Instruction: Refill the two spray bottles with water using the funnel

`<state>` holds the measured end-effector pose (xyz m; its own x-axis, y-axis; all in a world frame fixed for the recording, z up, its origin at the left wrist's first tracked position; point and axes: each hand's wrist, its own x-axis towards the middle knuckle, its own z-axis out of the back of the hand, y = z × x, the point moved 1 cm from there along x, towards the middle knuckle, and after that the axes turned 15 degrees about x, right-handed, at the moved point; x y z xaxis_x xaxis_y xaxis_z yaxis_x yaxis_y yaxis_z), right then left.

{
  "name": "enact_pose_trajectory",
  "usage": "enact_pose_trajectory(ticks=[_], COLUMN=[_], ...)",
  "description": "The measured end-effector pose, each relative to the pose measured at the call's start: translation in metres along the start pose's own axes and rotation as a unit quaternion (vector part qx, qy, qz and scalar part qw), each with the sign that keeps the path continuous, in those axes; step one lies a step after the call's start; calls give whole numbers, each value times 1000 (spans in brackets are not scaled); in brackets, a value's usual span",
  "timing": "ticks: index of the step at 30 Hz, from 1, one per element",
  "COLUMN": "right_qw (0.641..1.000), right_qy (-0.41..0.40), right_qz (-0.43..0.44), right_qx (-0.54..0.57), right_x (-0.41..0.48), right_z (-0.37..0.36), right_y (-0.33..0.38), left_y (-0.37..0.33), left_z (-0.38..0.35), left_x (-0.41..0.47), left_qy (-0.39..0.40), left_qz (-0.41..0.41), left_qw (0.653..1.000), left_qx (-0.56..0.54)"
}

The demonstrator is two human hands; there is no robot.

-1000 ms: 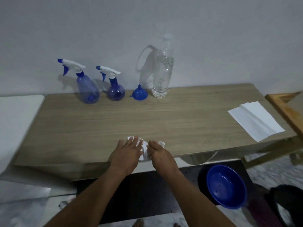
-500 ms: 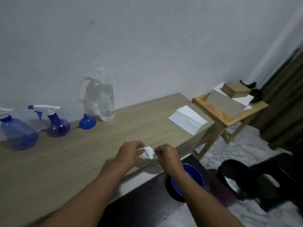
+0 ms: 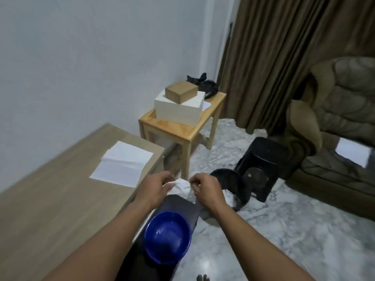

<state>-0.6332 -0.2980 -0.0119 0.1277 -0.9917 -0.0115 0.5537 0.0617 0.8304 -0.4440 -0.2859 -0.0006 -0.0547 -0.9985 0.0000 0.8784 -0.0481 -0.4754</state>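
Left hand [image 3: 156, 187]: is pinching one end of a crumpled white paper tissue [image 3: 181, 185], with thumb and fingers curled tight on it.
Right hand [image 3: 207, 189]: is pinching the tissue's other end, its fingertips clamped on it in the same way.
Tissue: is hanging in the air between both hands, just beyond the round blue plastic basin [image 3: 167, 238].
Basin: is sitting on a dark low board [image 3: 182, 206], between the two forearms.
Pale wood-grain tabletop [image 3: 50, 199]: is lying left of the basin, carrying a flat white creased paper sheet [image 3: 121, 164].
Round black bin [image 3: 241, 185]: is standing beyond and right of the basin.
Small yellow wooden side table [image 3: 182, 131]: is standing far beyond the basin.
Spray bottles and funnel: cannot tell where; outside this view.
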Motion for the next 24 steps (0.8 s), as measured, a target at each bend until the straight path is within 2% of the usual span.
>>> enact_pose_trajectory(ticks=[4,8,15,19,21,22,24], right_qw=[998,990,976,972,969,967,964], right_qy=[-36,-77,-116,-124,-144,-151,-147], right_qz=[-55,-117,-178,-197,-199,-201,-220], right_qx=[-7,-15,-36,-36,-34,-32,-1], right_x=[68,131,215,227,220,215,187], right_z=[55,96,131,136,139,141,134], right_y=[-85,-174,-296,-335,-343,-344,-347], left_y=[-49,-83,-131,-141,-138,-134,-115], left_z=[-81,-168,-287,-316,-316,-315,-317], left_x=[98,185,299,321,317,312,276], left_qy=[49,72,94,88,57,33,50], left_qz=[-20,-5,6,18,28,38,62], left_qw=[999,997,995,996,998,999,994], left_qx=[-1,-12,-17,-11,5,-13,-77])
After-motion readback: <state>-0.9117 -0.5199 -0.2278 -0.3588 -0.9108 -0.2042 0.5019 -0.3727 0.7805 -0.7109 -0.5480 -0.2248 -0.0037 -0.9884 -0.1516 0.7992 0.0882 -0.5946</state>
